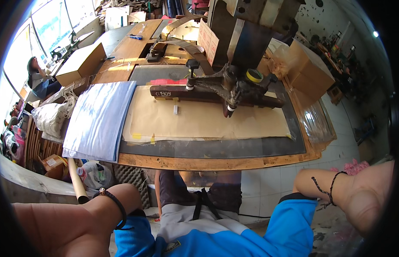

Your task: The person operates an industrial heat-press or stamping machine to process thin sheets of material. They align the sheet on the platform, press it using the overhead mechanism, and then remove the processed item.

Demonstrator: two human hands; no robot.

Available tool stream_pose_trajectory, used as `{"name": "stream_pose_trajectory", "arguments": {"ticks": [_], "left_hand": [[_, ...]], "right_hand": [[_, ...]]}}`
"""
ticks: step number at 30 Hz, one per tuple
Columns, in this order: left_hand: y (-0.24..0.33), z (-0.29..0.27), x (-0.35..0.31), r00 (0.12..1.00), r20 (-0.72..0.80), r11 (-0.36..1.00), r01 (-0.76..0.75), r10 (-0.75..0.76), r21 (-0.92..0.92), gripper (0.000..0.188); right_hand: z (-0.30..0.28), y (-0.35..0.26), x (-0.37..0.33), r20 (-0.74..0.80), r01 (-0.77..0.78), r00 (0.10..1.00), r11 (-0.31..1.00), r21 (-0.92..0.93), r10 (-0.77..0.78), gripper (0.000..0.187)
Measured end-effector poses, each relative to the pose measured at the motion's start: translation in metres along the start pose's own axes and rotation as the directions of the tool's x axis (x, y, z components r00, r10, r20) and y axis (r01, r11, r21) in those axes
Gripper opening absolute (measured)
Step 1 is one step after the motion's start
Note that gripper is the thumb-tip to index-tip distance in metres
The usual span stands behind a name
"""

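Note:
Close to the lower left rim is part of my left hand [54, 229], with a dark bracelet at the wrist. My right hand [366, 203] is raised at the lower right rim, with a braided cord at the wrist. The fingers of both lie outside the picture, and I see nothing held. Ahead of me, a tan sheet [199, 124] lies on a dark mat [251, 148] on the wooden table [182, 163]. Across its far part runs a dark metal bar [216, 97], joined to a heavy machine head [234, 83]. A stack of clear bluish plastic sheets [96, 120] lies at the left.
Cardboard boxes stand at the back left [79, 64] and right [310, 70]. A bundle of white string [54, 118] sits beside the plastic sheets. A yellow tape roll [254, 76] rests on the machine. Another person [41, 81] sits far left. A cardboard tube [77, 182] leans below the table.

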State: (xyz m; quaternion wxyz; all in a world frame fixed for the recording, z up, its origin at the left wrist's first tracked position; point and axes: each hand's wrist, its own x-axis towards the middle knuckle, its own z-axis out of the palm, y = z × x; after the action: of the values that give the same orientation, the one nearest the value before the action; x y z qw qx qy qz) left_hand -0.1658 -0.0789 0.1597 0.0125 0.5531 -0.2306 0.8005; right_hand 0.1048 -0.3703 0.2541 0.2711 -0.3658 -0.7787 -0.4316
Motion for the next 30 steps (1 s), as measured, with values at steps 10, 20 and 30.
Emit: {"name": "stream_pose_trajectory", "arguments": {"ticks": [10, 20, 30], "left_hand": [[-0.003, 0.005, -0.004, 1.000, -0.003, 0.999, 0.026, -0.026, -0.024, 0.030], [-0.017, 0.006, -0.035, 0.990, -0.002, 0.988, 0.142, -0.142, 0.059, 0.030], [-0.029, 0.039, -0.165, -0.052, 0.704, 0.525, 0.629, -0.708, 0.574, 0.051]], "right_hand": [[0.003, 0.000, -0.005, -0.011, -0.027, 1.000, 1.000, -0.001, 0.027, 0.028], [0.015, 0.005, -0.038, -0.207, -0.124, 0.972, 0.992, -0.030, 0.115, 0.027], [0.122, 0.005, -0.193, 0.382, -0.959, 0.255, 0.283, -0.018, 0.888, 0.031]]}}
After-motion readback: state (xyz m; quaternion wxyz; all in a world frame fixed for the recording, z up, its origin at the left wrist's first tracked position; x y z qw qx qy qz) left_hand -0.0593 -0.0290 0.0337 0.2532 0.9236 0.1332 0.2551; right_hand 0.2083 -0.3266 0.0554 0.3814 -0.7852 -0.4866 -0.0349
